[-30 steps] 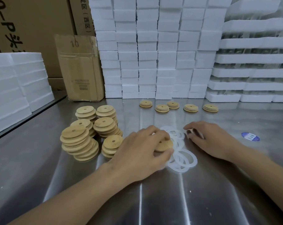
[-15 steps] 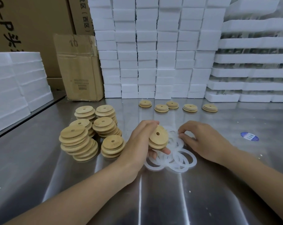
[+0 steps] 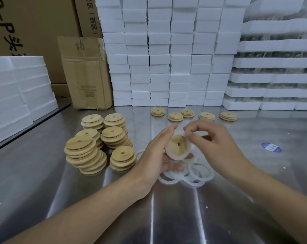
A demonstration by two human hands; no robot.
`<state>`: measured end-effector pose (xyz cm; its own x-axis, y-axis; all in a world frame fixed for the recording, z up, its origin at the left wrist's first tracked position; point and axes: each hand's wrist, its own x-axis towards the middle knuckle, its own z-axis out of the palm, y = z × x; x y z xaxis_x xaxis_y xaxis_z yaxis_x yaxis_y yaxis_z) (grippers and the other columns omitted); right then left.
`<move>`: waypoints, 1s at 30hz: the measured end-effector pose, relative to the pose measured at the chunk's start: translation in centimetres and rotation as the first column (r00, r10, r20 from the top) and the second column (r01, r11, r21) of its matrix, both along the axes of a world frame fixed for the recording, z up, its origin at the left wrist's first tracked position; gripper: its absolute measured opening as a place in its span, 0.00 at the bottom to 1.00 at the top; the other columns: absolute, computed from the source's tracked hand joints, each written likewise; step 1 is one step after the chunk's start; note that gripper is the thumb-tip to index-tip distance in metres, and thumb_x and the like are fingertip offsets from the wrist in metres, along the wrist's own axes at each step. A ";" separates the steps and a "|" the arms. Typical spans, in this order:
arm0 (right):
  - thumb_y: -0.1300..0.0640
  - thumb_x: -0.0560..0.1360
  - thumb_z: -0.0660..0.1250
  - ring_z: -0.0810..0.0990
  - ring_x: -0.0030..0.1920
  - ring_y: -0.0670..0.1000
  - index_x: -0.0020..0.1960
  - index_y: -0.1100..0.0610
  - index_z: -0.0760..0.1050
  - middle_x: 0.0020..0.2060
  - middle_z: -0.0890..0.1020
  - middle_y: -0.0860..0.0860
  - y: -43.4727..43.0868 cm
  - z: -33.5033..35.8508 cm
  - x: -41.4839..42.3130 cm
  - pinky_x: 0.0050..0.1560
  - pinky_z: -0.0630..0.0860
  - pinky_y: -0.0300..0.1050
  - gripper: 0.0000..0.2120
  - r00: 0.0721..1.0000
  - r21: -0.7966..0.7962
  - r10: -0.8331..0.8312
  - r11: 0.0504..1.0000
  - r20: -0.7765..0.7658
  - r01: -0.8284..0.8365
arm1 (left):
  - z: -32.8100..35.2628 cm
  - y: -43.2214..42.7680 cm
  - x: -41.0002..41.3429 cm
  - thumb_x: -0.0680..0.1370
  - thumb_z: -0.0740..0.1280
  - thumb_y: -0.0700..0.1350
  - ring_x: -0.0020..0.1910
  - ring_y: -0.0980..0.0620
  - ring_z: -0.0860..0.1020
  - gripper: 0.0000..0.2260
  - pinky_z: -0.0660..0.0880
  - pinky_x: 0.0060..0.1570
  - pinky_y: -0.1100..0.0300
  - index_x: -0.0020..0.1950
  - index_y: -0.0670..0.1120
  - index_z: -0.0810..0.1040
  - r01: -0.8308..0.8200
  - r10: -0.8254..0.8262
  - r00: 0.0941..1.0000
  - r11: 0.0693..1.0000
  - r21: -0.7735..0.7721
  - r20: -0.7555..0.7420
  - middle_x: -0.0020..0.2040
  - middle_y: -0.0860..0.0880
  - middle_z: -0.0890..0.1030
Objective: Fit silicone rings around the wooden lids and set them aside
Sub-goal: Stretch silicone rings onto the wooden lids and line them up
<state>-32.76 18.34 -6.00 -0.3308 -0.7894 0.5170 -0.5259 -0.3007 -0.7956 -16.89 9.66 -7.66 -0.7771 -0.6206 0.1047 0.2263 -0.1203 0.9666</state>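
The person held one wooden lid up off the tabletop, just above the heap of loose rings and between the two hands. The left hand cradled it from the left and beneath. Its fingers were curled under the lower edge and its thumb stood up past the top edge, so the lid was braced at opposite points and, I'd say, kept from turning. The right hand had its thumb and forefinger pinched together at the lid's upper right edge, gripping a translucent silicone ring, with the other fingers loosely bent behind. A pale band showed along the lid's lower edge, so the ring seemed part-way on. Motion blur kept me from telling how much of it was seated.

The lid stood tilted up on its edge, not flat. Its broad face and small centre hole were turned back toward the person and a little to their right. Being a disc it had no long axis to speak of, and the line through the hole ran roughly toward the wearer's head. That tilt, I judged, let the person see the edge while stretching the ring over it.

Stacks of bare lids leaned close by on the left, within easy reach of the left hand. Five finished lids lay flat in a row, well apart from the work, before the wall of foam blocks.
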 end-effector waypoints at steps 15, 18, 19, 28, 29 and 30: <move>0.55 0.78 0.73 0.83 0.53 0.46 0.44 0.49 0.84 0.47 0.85 0.44 0.0 -0.2 -0.7 0.52 0.80 0.56 0.05 0.982 0.024 -0.160 0.986 -0.104 0.163 | -1.2 -1.0 -0.4 0.85 0.68 0.38 0.58 0.49 0.87 0.21 0.85 0.50 0.55 0.72 0.61 0.80 -0.118 0.123 0.992 0.952 -0.283 0.000 0.58 0.50 0.87; 0.54 0.79 0.73 0.83 0.53 0.46 0.44 0.48 0.84 0.47 0.85 0.43 0.0 -0.3 -0.8 0.52 0.80 0.55 0.05 0.980 0.031 -0.156 0.986 -0.124 0.161 | -1.0 -1.0 -0.3 0.87 0.65 0.41 0.57 0.48 0.87 0.17 0.85 0.49 0.55 0.72 0.58 0.81 -0.120 0.122 0.993 0.964 -0.237 -0.004 0.58 0.49 0.87; 0.54 0.79 0.73 0.83 0.53 0.46 0.44 0.48 0.84 0.47 0.86 0.43 0.0 -0.3 -0.9 0.52 0.80 0.54 0.05 0.980 0.029 -0.155 0.987 -0.125 0.160 | -0.9 -0.9 -0.3 0.87 0.65 0.41 0.57 0.48 0.87 0.16 0.85 0.49 0.55 0.71 0.57 0.82 -0.119 0.122 0.993 0.966 -0.228 -0.001 0.58 0.49 0.88; 0.53 0.79 0.73 0.83 0.52 0.44 0.44 0.46 0.84 0.46 0.85 0.42 0.0 0.0 -1.3 0.50 0.79 0.43 0.05 0.976 0.045 -0.125 0.990 -0.176 0.135 | -0.4 -0.6 -0.1 0.88 0.62 0.43 0.56 0.44 0.88 0.14 0.87 0.45 0.52 0.66 0.54 0.86 -0.124 0.124 0.992 0.987 -0.105 -0.012 0.58 0.45 0.87; 0.54 0.79 0.73 0.83 0.52 0.44 0.44 0.46 0.84 0.46 0.85 0.42 0.0 0.1 -1.4 0.50 0.78 0.41 0.05 0.976 0.049 -0.121 0.990 -0.182 0.132 | -0.3 -0.7 -0.1 0.88 0.62 0.44 0.55 0.44 0.88 0.14 0.87 0.45 0.50 0.65 0.53 0.86 -0.132 0.131 0.991 0.987 -0.097 -0.016 0.58 0.44 0.87; 0.54 0.79 0.73 0.83 0.51 0.43 0.44 0.46 0.84 0.45 0.85 0.41 0.0 0.2 -1.5 0.48 0.77 0.37 0.06 0.976 0.055 -0.117 0.990 -0.184 0.129 | -0.3 -0.7 0.0 0.88 0.63 0.44 0.55 0.43 0.88 0.14 0.87 0.46 0.50 0.65 0.53 0.86 -0.140 0.139 0.990 0.985 -0.096 -0.018 0.59 0.43 0.86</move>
